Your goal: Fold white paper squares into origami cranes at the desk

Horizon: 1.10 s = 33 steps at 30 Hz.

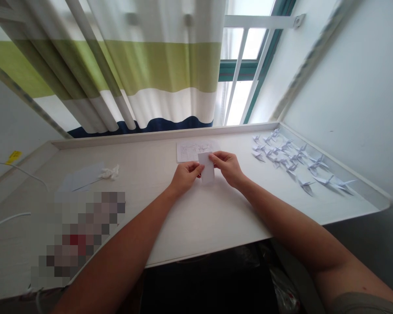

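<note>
A small white piece of paper (207,173), a narrow upright rectangle, is held up above the desk. My left hand (185,176) pinches its left edge between thumb and fingers. On the upper right side, my right hand (227,165) grips the same paper, thumb in front. Whether the paper is folded in layers I cannot tell. Just behind it lies a flat sheet with writing or printed lines (187,152), partly covered by the paper and my hands.
Several white folded paper cranes (293,167) stand grouped on the right of the desk (203,226). At left lie pale sheets (81,176), a crumpled tissue (109,172) and a pixelated patch. White cables (16,165) run at the far left; a raised rim borders the back, below a curtain (163,65).
</note>
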Available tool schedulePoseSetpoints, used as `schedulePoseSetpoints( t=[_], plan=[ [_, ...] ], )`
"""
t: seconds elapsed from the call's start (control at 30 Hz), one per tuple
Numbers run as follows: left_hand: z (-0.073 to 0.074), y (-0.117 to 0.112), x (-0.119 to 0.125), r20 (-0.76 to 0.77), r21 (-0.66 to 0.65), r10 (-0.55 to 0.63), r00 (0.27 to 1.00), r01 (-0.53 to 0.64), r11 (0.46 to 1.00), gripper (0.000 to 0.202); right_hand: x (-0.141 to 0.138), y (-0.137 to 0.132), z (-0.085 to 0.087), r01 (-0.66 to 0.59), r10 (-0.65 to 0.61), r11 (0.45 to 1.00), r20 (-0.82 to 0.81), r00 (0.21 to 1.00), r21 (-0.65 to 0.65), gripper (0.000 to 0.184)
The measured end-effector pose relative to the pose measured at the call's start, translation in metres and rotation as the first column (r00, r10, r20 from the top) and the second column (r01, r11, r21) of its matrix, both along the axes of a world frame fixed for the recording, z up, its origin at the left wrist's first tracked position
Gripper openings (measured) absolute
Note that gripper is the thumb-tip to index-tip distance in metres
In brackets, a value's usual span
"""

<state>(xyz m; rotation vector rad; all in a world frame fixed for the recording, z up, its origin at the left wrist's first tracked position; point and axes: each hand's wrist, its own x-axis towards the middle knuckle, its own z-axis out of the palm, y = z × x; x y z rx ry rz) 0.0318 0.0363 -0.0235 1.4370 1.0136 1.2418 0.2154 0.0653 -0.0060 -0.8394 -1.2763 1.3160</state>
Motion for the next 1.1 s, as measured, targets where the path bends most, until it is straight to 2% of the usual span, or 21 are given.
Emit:
schedulePoseSetpoints(
  t=[0.13,0.23,0.37,0.57,0.77,0.97,1.1],
  plan=[
    [0.0037,-0.0041,0.0023,-0.101,0.063,0.003,0.995,0.003,0.998,0.037,0.0023,0.0012,-0.0004,0.036,-0.038,0.998,0.031,0.999,0.052,0.055],
    [0.0046,-0.0075,0.0059,-0.103,0.038,-0.027,0.994,0.031,0.999,0.036,0.0020,0.0023,-0.0007,0.090,-0.093,0.991,0.030,0.995,0.095,0.057],
    [0.0034,-0.0099,0.0092,-0.106,-0.020,-0.070,0.992,0.068,0.997,0.035,0.0017,0.0032,-0.0006,0.159,-0.160,0.984,0.007,0.987,0.085,0.059],
    [0.0043,-0.0080,0.0041,-0.091,0.022,-0.006,0.996,0.008,1.000,0.033,0.0012,0.0027,-0.0053,-0.003,-0.007,0.996,0.120,0.993,0.084,0.064],
    [0.0041,-0.0077,0.0029,-0.094,0.043,-0.032,0.995,0.036,0.998,0.030,0.0031,0.0026,-0.0071,-0.006,-0.008,0.995,0.150,0.989,0.097,0.064],
    [0.0027,-0.0058,0.0007,-0.069,0.035,-0.046,0.997,0.048,0.998,0.031,0.0056,0.0018,-0.0070,-0.095,0.064,0.990,0.268,0.961,0.104,0.066],
    [0.0034,-0.0055,0.0011,-0.033,0.033,-0.055,0.998,0.056,0.998,0.032,0.0080,0.0005,-0.0042,-0.062,0.019,0.988,0.283,0.959,0.144,0.065]
  ],
)
